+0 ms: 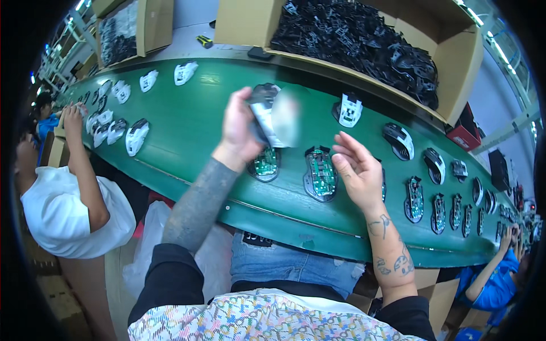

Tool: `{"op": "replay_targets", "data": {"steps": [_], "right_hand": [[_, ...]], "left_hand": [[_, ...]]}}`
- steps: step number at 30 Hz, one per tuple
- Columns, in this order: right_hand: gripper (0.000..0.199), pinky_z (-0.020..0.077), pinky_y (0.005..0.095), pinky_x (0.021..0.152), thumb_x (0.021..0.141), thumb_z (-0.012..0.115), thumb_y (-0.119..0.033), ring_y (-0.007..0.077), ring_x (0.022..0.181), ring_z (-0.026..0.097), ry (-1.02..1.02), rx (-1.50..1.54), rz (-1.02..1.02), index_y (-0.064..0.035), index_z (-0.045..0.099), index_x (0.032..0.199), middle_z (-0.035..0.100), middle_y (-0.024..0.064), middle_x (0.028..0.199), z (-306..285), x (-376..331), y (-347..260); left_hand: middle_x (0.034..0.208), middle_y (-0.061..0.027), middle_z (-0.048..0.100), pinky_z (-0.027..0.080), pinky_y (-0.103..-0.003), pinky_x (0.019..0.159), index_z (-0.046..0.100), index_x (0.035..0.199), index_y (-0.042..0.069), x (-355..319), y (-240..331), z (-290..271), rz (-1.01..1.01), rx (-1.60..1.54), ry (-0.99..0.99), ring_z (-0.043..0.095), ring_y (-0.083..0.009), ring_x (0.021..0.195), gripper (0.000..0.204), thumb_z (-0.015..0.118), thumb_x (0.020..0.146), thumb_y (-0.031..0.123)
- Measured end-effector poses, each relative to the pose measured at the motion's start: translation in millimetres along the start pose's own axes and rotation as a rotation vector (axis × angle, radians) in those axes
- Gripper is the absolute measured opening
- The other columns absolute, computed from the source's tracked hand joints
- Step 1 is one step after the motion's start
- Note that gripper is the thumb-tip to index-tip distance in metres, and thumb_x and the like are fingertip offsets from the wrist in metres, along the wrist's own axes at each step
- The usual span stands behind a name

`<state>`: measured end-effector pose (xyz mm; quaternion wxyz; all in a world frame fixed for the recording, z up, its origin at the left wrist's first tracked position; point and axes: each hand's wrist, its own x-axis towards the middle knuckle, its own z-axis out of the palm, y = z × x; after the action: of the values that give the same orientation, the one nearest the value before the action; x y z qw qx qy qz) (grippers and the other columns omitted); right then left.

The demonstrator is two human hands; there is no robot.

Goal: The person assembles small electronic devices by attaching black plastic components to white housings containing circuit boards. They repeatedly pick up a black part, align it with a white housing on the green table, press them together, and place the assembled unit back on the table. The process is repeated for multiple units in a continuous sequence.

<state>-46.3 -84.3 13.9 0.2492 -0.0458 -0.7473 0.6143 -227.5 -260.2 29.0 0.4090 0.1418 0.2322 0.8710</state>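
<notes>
The left hand (239, 129) grips a blurred black-and-white mouse shell (264, 115), tilted above one mouse base (265, 165); another, the circuit-board mouse base (322, 175), lies between the hands, long axis running near-to-far, closer to the open, empty right hand (360, 171).

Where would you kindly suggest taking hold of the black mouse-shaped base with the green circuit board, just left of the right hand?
Probably grip the black mouse-shaped base across its long outer edges, from above and the right, where the open right hand is nearest. It lies board-up, so the edges should keep fingertips off the components.
</notes>
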Motion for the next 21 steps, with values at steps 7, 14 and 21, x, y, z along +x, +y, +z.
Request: {"op": "replay_targets", "data": {"steps": [7, 14, 21], "right_hand": [[0.029, 0.0529, 0.0279, 0.082, 0.084, 0.066, -0.007, 0.0168, 0.094, 0.063, 0.097, -0.152, 0.009, 0.0031, 0.061, 0.11, 0.063, 0.0126, 0.106, -15.8, 6.1, 4.5], [0.016, 0.0518, 0.0334, 0.073, 0.082, 0.061, -0.008, 0.0267, 0.086, 0.065, 0.164, -0.603, -0.3, -0.0016, 0.065, 0.095, 0.065, 0.0139, 0.098, -45.4, 75.1, -7.3], [0.027, 0.0459, 0.0399, 0.091, 0.082, 0.058, -0.015, 0.0325, 0.104, 0.058, 0.071, -1.023, -0.348, -0.0057, 0.065, 0.106, 0.062, 0.017, 0.106, -46.3, 218.6, 7.5]], "left_hand": [[0.095, -0.0175, 0.066, 0.049, -0.041, 0.076, 0.06, 0.108, 0.001, -26.7, 118.6, -92.0, 0.543, 2.116, 0.8, 0.063, -0.0335, 0.087, 0.042, 0.058, 0.088, 0.038], [0.11, -0.0221, 0.057, 0.044, -0.044, 0.089, 0.057, 0.112, 0.003, -141.7, 218.0, -158.2, 0.094, 2.555, 1.008, 0.054, -0.0382, 0.104, 0.059, 0.068, 0.074, 0.047], [0.118, -0.0237, 0.054, 0.042, -0.045, 0.093, 0.053, 0.124, 0.008, -166.6, 223.4, -164.9, 0.11, 2.446, 1.152, 0.053, -0.0386, 0.108, 0.062, 0.072, 0.073, 0.039]]}}
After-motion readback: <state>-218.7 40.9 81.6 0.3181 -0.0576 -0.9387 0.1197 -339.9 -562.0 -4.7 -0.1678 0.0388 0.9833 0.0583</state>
